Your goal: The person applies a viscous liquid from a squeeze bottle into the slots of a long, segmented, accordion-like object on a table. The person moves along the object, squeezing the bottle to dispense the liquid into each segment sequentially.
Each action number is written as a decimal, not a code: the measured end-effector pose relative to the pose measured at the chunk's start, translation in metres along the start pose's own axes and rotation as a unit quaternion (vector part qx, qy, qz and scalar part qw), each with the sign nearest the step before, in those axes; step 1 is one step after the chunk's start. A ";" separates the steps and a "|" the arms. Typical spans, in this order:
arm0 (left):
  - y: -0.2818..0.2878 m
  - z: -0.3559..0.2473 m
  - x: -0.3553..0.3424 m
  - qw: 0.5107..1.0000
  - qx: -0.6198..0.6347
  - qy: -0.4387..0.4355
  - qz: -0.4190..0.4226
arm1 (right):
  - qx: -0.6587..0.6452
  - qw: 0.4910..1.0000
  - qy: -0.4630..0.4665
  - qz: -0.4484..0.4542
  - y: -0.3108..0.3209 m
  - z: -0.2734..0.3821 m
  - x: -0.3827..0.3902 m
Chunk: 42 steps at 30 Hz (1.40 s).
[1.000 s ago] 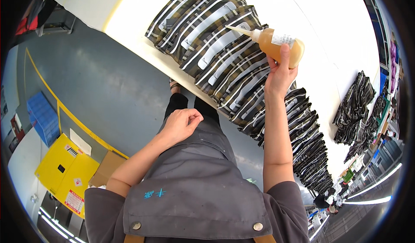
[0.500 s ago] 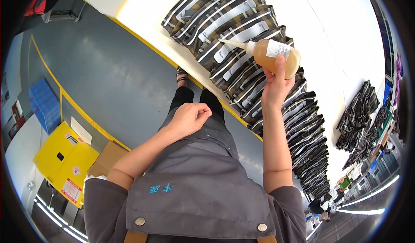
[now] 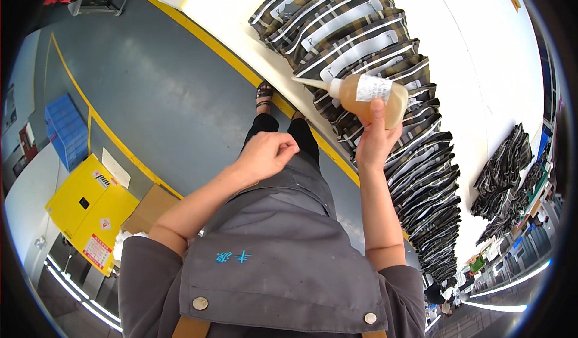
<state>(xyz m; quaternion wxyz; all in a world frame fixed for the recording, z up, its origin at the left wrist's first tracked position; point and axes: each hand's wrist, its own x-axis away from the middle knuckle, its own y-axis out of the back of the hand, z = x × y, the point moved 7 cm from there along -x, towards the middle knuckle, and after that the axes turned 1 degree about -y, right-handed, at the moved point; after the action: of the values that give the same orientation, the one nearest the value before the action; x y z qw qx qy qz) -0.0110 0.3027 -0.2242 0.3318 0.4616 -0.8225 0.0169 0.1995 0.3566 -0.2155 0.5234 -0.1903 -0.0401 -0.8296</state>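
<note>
Bottle [image 3: 355,94] is up in your right hand [image 3: 379,139], over the row of plaid cloth [image 3: 343,31] on the counter [image 3: 481,67]. From the left, a blue crate [image 3: 66,130] and a yellow cabinet [image 3: 90,214] stand well apart from you. Your left hand [image 3: 268,155] hangs over your apron [image 3: 277,248], its fingers folded in loosely; nothing shows in it.

Next comes the nozzle [image 3: 313,83], pointing left. Since a second ago its tip has drawn from over the cloth to the row's near edge, while the row has slid right in your view. That leaves the tip clear of the pale strips [image 3: 361,53]; you cannot tell its height.

Your right grip is closed around the amber body, thumb across it and most fingers hidden behind. Farther right, a separate heap [image 3: 506,169] of cloth lies on the counter.
</note>
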 end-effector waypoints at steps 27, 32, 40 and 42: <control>0.088 -0.110 -0.080 0.749 -0.448 -0.489 -0.018 | -0.526 0.845 -0.037 -0.090 0.037 -0.028 0.082; 0.082 -0.113 -0.082 0.745 -0.427 -0.512 0.009 | -0.486 0.861 -0.028 -0.148 0.040 -0.033 0.082; 0.081 -0.116 -0.088 0.713 -0.438 -0.541 0.089 | -0.360 0.911 -0.014 -0.200 0.026 -0.031 0.092; 0.080 -0.116 -0.088 0.706 -0.442 -0.543 0.104 | -0.351 0.914 -0.019 -0.203 0.024 -0.033 0.093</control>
<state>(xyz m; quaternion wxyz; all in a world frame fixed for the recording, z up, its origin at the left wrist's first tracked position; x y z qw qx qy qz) 0.0199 0.4532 -0.1612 -0.0101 0.1023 -0.8166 -0.5680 0.1767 0.2577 -0.2158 0.2427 -0.3655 0.2060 -0.8747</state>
